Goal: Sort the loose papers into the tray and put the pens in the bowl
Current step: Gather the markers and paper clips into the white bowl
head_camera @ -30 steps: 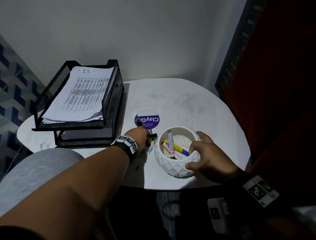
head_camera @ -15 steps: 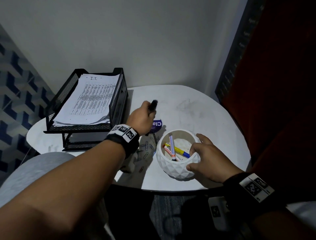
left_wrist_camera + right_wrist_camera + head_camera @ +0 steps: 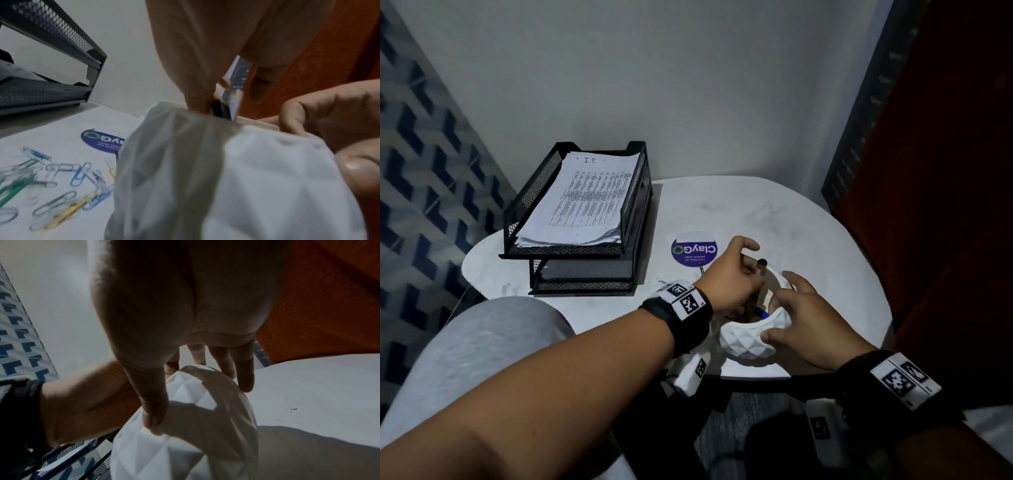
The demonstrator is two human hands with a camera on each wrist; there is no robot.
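Contents of bowl [image 3: 748,337] mostly hidden behind left hand [image 3: 732,277], its fingers curled round dark pen [image 3: 761,264] above rim. Right hand [image 3: 801,318] clasps bowl wall at 3 o'clock. At 10 o'clock of bowl, tray [image 3: 631,202] holds papers [image 3: 592,198], top sheet headed "I.T."; sticker [image 3: 693,251] reads "ClayGo".

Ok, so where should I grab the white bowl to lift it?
Probably cup the white bowl by its round faceted wall, from its right side, as the right hand does, thumb on the near wall, fingers over the rim. The left hand holds a black pen over the opening, so above is blocked.
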